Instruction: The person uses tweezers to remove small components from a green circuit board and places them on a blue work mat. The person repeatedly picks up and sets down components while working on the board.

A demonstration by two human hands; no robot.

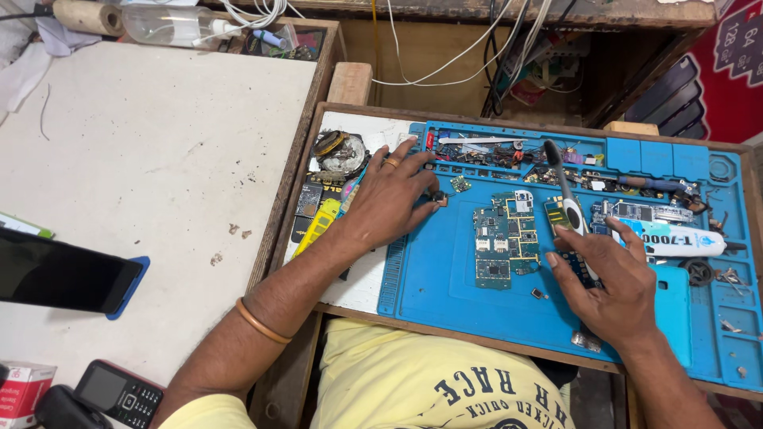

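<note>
Left hand (389,199) lies palm down at the left edge of the blue mat (445,294), fingers (413,163) spread and slightly curled. The thumb and forefinger tips pinch a small dark part (439,196) against the mat; what kind of part it is cannot be told. A ring sits on one finger, and a copper-coloured bangle (261,321) circles the forearm.

Right hand (612,282) rests over the right-centre of the mat, fingers loosely bent around a slim tool with a white body and dark tip (566,191). The tool runs upward from the hand; the grip is light and partly hidden, so how firmly it closes cannot be told.

Between the two hands lies a green circuit board (502,238), flat on the mat and touched by neither hand. A smaller board piece (460,184) lies just beside the left fingertips. A white tube of glue (675,238) lies on its side near the right hand, towards the mat's right part.

The upper trays of the mat hold tweezers, screws and small scraps. Left of the mat, a yellow phone shell (318,226) lies partly under the left wrist, with a roll of wire (342,151) above it.

On the pale surface (159,159) to the left: a dark phone with a blue case (67,274), and a keypad phone (119,393) at the lower edge
</note>
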